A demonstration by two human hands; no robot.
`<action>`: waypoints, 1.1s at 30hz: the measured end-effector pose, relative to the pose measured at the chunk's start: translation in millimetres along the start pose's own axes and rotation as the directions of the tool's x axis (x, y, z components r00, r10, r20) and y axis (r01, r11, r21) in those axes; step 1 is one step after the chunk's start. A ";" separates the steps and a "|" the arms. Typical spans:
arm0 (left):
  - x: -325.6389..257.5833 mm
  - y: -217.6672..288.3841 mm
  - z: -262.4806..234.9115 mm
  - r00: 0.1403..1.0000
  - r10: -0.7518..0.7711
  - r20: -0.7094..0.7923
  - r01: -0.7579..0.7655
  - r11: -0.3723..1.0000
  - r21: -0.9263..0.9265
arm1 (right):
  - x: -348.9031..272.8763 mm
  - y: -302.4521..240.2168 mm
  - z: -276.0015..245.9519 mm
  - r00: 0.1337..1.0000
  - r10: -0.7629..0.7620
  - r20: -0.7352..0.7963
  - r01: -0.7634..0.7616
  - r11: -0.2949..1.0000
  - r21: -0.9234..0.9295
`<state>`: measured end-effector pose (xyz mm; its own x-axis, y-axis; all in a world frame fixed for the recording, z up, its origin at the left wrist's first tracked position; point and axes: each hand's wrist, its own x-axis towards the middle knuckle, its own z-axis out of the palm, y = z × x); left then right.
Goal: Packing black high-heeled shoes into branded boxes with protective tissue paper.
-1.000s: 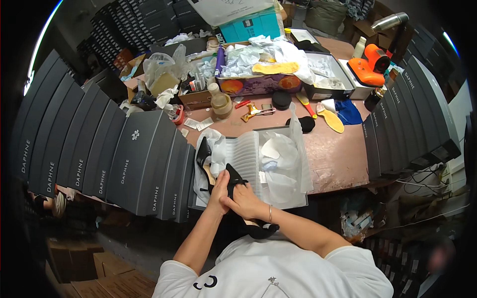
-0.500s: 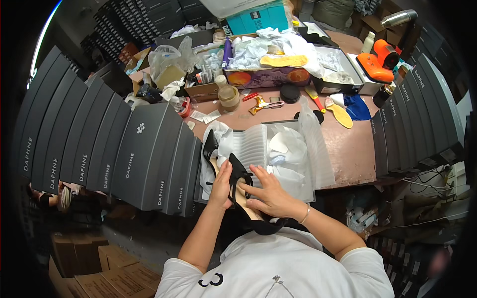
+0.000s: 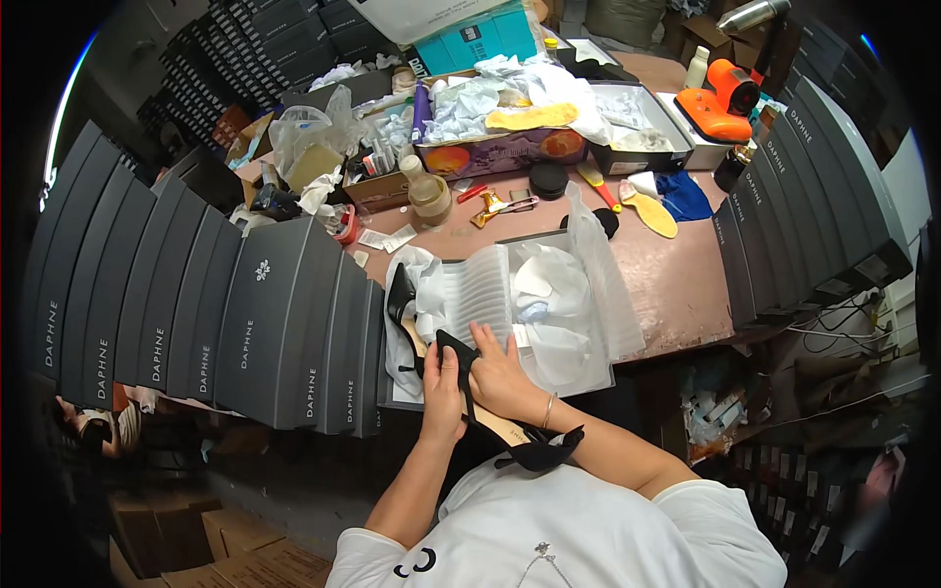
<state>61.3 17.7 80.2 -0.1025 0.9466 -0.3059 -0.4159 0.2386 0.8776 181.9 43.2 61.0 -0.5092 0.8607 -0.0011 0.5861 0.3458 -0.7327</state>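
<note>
A black high-heeled shoe (image 3: pixel 504 427) with a beige insole is held in front of my body, over the near edge of an open shoebox (image 3: pixel 588 384). Its pointed toe faces away and its heel end lies by my right forearm. My left hand (image 3: pixel 443 394) grips the shoe's left side, thumb pointing up along it. My right hand (image 3: pixel 505 380) closes over the front part from the right; its thumb and part of the fingers are hidden. A second black high-heeled shoe (image 3: pixel 400 294) rests on tissue at the box's left side. White tissue paper (image 3: pixel 554 279) fills the right part.
Grey shoeboxes stand in a row on the left (image 3: pixel 279 323) and a stack on the right (image 3: pixel 784 216). Behind are a glue jar (image 3: pixel 429 199), a brush (image 3: pixel 600 188), a yellow insole (image 3: pixel 649 214), a black round tin (image 3: pixel 548 180) and a purple carton (image 3: pixel 505 152) of crumpled paper.
My right hand has moved from the spread-finger position over the insole to the shoe's front. The shoe's heel end has swung to the right. The whole view has shifted slightly.
</note>
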 end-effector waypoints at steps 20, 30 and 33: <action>1.2 -1.4 -6.6 0.993 -0.115 0.020 0.117 0.985 -0.124 | -16.7 -14.9 14.0 0.969 -0.206 0.135 0.218 0.972 -0.083; 14.4 7.5 -39.5 0.930 -0.161 0.331 0.240 0.947 -0.215 | -39.0 -14.6 -62.4 0.985 -0.141 0.095 0.072 0.853 0.517; -11.2 -2.6 -31.0 0.830 -0.235 0.507 0.473 0.778 -0.414 | 17.2 52.5 -80.8 0.878 -0.096 -0.469 -0.004 0.978 -0.208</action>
<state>35.6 -0.2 69.9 0.4703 0.8393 -0.2726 -0.7458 0.5432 0.3856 254.8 106.3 77.5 -0.2081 0.8975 0.3888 0.7066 0.4128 -0.5748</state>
